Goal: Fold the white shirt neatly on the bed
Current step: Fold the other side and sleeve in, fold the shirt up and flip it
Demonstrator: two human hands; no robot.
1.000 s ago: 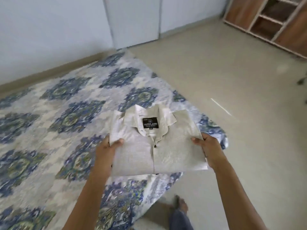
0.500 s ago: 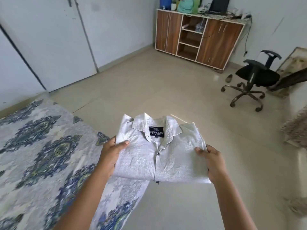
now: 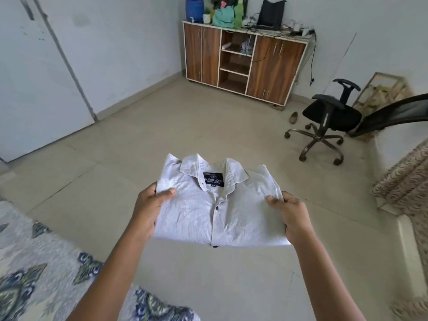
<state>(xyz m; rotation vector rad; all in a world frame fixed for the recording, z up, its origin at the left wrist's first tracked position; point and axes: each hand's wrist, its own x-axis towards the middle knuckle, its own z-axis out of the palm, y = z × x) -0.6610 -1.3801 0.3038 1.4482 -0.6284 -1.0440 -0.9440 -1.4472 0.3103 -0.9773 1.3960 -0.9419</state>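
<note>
Thumbs (image 3: pixel 167 194) on top, I am pinching the folded white shirt (image 3: pixel 220 216) with left hand (image 3: pixel 148 212) and right hand (image 3: pixel 294 218). I am holding it over the floor (image 3: pixel 162 126), beside the bed (image 3: pixel 34 269).

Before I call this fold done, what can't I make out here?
Head view only.
- Underside and sleeves of the shirt: hidden by its top layer.
- Fingers of the left hand and right hand: under the cloth; mainly thumbs show.
- Most of the bed: cut off by left and bottom edges, blurred.
- Small print on the label: too small.
</note>
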